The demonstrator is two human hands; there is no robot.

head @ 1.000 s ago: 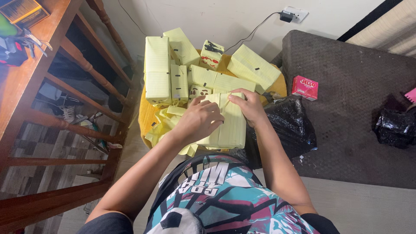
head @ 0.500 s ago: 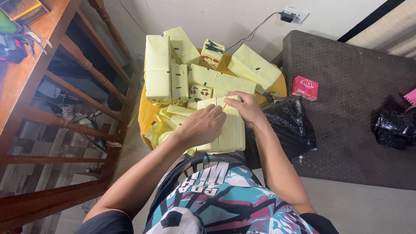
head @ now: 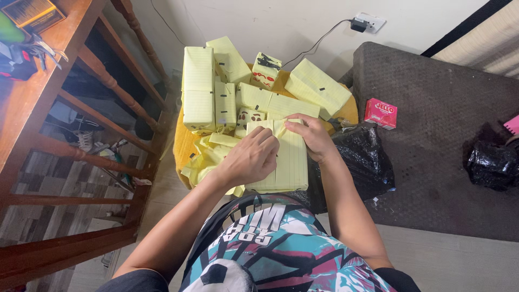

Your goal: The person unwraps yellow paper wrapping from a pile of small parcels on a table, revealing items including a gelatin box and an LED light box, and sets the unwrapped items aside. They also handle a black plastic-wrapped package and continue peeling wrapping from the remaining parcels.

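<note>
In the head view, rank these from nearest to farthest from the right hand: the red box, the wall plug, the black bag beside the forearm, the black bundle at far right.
From the right hand:
1. Black bag, just right of the forearm.
2. Red box, farther right on the dark mat.
3. Wall plug, up at the wall.
4. Black bundle, far right edge.

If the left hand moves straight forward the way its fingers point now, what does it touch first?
Probably the right hand: the left hand points up and right across the yellow-paper-wrapped box, toward those fingers. Depth is unclear.
</note>
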